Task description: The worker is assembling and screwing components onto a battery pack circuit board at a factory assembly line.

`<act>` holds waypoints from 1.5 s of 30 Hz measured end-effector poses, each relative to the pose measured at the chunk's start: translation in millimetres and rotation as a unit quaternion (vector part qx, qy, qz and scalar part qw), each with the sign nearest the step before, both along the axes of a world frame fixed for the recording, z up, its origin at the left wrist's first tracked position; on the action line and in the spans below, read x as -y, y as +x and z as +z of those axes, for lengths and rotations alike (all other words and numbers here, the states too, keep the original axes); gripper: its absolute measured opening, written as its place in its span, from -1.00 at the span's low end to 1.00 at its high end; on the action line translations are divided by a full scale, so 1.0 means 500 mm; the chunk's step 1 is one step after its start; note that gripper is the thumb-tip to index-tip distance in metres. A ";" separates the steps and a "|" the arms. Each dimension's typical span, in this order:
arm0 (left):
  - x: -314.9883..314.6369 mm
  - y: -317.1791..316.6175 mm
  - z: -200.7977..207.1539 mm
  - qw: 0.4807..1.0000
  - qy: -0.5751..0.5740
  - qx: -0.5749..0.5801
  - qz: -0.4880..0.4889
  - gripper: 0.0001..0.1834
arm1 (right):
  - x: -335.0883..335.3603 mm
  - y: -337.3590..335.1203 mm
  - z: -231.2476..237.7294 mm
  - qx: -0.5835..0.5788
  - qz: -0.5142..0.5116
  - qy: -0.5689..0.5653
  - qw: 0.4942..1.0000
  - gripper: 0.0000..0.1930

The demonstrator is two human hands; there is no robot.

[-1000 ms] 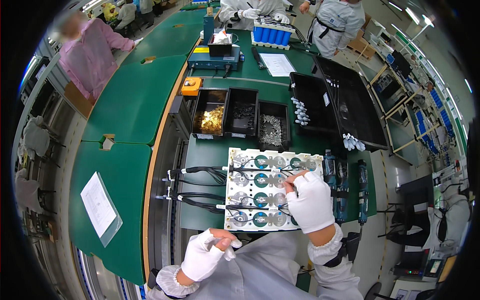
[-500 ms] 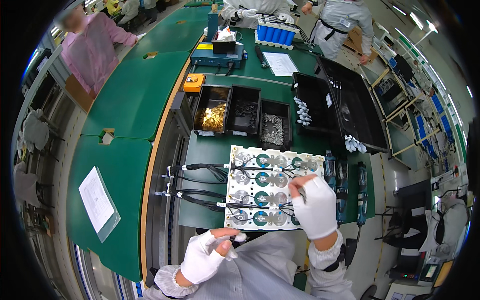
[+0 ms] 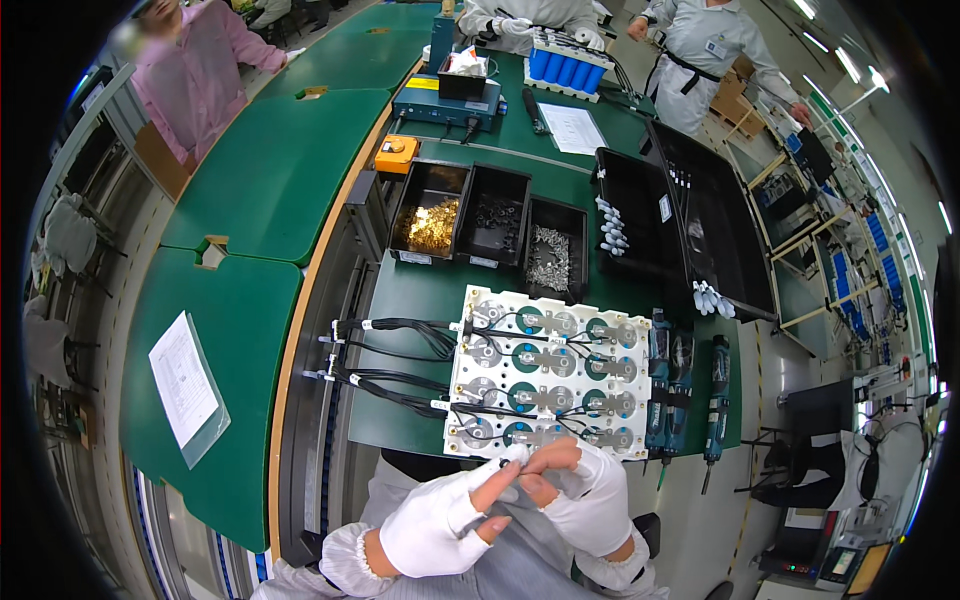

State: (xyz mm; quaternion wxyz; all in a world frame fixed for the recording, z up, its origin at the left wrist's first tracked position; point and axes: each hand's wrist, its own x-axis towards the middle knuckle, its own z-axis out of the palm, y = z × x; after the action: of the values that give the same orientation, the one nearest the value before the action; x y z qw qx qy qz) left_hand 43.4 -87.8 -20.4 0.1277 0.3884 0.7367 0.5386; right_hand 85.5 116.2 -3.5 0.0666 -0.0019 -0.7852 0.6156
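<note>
My left hand, in a white glove with bare fingertips, is closed around a small dark piece that shows at its fingertips. My right hand, gloved the same way, meets it with thumb and forefinger in a pinch; what sits in that pinch, if anything, is too small to make out. Both hands are at the near edge of a white battery module with round cell ends, metal tabs and thin black wires. Black cable bundles run out from its left side.
Beyond the module stand black bins of gold-coloured pieces, dark parts and silver screws. Teal power screwdrivers lie at its right. Large black trays sit farther right. Across the bench is a blue battery pack beside co-workers.
My right hand has come down and left from over the module to meet my left hand. My left hand has moved right and turned, its fingertips now near the module's front edge.
</note>
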 end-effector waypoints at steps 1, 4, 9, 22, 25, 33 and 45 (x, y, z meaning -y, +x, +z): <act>-0.001 0.000 0.000 1.000 0.000 0.000 0.001 -0.30 | 0.002 -0.001 -0.002 0.000 0.001 0.000 1.000 -0.88; -0.003 0.001 -0.004 0.999 -0.005 -0.024 0.028 -0.32 | 0.022 -0.003 -0.005 -0.018 -0.032 0.026 0.999 -0.87; 0.012 -0.005 -0.024 0.968 0.087 0.041 0.232 -0.75 | 0.022 -0.045 -0.009 -0.094 0.060 0.146 0.983 -0.81; 0.013 -0.101 -0.036 0.954 -0.004 0.033 0.299 -0.81 | 0.046 -0.173 0.019 -0.163 0.181 0.524 0.816 -0.78; 0.007 -0.109 -0.026 0.957 -0.034 -0.042 0.285 -0.79 | 0.046 -0.178 0.021 -0.174 0.183 0.490 0.834 -0.79; -0.002 -0.152 -0.075 0.979 0.076 -0.072 0.176 -0.71 | 0.030 -0.186 0.014 -0.138 0.161 0.435 0.875 -0.81; 0.005 -0.167 -0.026 0.976 -0.016 -0.138 0.165 -0.81 | 0.022 -0.170 0.008 -0.177 0.101 0.424 0.883 -0.80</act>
State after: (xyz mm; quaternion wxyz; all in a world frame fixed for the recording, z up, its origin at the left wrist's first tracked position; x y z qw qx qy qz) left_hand -40.2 -90.5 -33.2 -0.0599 0.3302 0.8097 0.4815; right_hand 0.5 105.3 0.8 0.1363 0.2144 -0.9424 0.2174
